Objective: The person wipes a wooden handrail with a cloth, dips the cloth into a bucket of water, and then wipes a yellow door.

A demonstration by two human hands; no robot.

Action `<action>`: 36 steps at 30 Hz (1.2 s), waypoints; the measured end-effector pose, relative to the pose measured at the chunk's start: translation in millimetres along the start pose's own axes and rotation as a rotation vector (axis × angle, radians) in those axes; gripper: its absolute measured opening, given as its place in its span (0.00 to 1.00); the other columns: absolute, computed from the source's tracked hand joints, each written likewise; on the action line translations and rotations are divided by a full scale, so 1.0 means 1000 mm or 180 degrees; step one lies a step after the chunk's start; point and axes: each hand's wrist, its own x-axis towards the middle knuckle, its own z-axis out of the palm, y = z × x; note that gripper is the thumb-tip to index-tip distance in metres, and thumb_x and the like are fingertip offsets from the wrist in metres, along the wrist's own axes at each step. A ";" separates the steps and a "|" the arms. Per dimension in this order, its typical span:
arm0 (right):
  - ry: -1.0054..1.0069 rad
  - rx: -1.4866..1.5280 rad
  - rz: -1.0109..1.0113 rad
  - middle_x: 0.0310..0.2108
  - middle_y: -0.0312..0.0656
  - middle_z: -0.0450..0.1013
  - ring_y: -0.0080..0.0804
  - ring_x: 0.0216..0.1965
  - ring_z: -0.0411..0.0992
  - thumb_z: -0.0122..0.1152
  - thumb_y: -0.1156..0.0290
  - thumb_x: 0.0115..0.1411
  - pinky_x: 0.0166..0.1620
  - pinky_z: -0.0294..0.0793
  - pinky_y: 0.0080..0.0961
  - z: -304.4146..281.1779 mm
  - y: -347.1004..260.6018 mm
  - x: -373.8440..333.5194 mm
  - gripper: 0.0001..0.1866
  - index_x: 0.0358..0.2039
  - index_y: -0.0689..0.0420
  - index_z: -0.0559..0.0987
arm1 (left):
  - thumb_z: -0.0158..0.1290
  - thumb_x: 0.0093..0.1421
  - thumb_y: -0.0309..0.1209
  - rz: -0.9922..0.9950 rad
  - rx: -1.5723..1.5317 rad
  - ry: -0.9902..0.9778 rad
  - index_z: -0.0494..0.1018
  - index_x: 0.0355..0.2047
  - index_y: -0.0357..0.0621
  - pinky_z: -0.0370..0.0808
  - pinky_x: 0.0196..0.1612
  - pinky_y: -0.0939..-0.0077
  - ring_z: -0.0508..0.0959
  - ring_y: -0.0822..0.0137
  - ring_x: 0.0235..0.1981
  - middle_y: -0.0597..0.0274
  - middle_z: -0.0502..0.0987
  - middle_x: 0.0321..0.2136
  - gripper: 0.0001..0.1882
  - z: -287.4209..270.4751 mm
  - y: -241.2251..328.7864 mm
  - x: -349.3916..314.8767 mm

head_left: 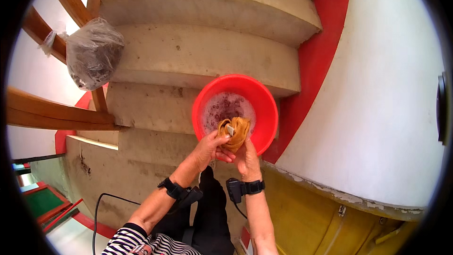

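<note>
A bunched mustard-brown cloth [239, 134], with a small whitish tag-like piece showing on it, is held between my two hands over the near side of a red bucket [267, 113]. My left hand [211, 149] grips the cloth from the left, its thumb near the whitish piece. On the right, my right hand [247, 158] closes round the cloth's lower right side, its fingers partly hidden behind it. Sudsy water [226, 108] with foam and a dark purplish middle lies inside the bucket.
The bucket stands on curved concrete stairs [203, 49]. A clear plastic bag of dark stuff [94, 54] hangs from the wooden railing [56, 113] at left. A white wall with a red band [325, 42] borders the right, above a yellow cabinet [302, 208]. A black cable [96, 212] loops at lower left.
</note>
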 end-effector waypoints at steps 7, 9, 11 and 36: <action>0.0302 -0.0443 -0.0445 0.47 0.40 0.66 0.30 0.48 0.66 0.58 0.59 0.56 0.48 0.70 0.28 0.028 0.002 0.005 0.28 0.53 0.58 0.61 | 0.50 0.55 0.35 0.0187 0.0883 0.0241 0.61 0.50 0.40 0.76 0.30 0.76 0.77 0.68 0.27 0.58 0.73 0.34 0.23 -0.018 -0.015 0.006; 0.0339 -0.0899 -0.0689 0.44 0.39 0.67 0.27 0.43 0.69 0.59 0.67 0.55 0.43 0.72 0.25 0.042 0.000 0.008 0.25 0.50 0.59 0.63 | 0.51 0.55 0.33 0.0519 0.1078 0.0503 0.61 0.50 0.40 0.76 0.30 0.77 0.76 0.69 0.29 0.59 0.73 0.34 0.23 -0.020 -0.018 0.012; 0.0488 -0.1100 -0.0807 0.40 0.38 0.69 0.26 0.38 0.70 0.60 0.70 0.53 0.40 0.72 0.23 0.047 -0.001 0.014 0.21 0.47 0.61 0.66 | 0.50 0.55 0.32 0.0465 0.0997 0.0470 0.61 0.50 0.40 0.75 0.30 0.78 0.76 0.70 0.30 0.60 0.72 0.34 0.23 -0.023 -0.020 0.015; 0.1256 -0.0079 -0.1108 0.40 0.41 0.70 0.34 0.40 0.71 0.60 0.67 0.53 0.42 0.73 0.32 0.003 -0.001 0.054 0.20 0.44 0.59 0.69 | 0.58 0.51 0.33 0.0269 0.0357 0.0616 0.68 0.40 0.44 0.69 0.33 0.83 0.72 0.77 0.31 0.68 0.71 0.31 0.16 0.028 -0.074 -0.045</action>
